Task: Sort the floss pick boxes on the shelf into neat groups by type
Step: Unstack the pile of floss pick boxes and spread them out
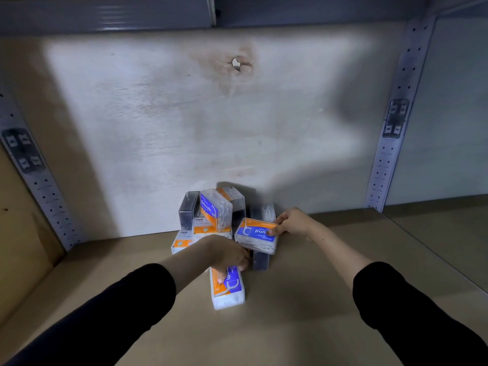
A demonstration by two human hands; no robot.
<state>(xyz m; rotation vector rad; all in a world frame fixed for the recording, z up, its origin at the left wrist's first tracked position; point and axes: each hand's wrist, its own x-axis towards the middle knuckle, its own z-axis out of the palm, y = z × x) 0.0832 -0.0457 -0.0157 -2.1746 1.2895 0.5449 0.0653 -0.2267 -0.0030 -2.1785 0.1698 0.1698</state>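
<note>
- The pile (211, 220) of floss pick boxes sat on the shelf (303, 326), hard against the pale back panel (171, 114). Its clear boxes showed white picks through their walls. What its dark boxes held could not be told.
- At the top of the pile an upright clear box (215, 211) leaned on end, its long axis nearly vertical and its "smooth" label facing the person.
- Just in front of the pile a second smooth box (228, 291) lay flat on the shelf, packed with white picks. Its orange-and-blue label faced up, and its long axis ran from the pile straight toward the person.
- The left grip (229, 256) grasped that box at its far end, fingers curled over the label. Most of the box stuck out past the grip on the person's side.
- At the right edge of the pile a round box (256, 236), also holding white picks, rested tilted on a dark box (261, 261). Its long axis ran crosswise and its print read upside down.
- The right grip (290, 223) pinched its right end, thumb on the label, so the box reached from the grip toward the pile.
</note>
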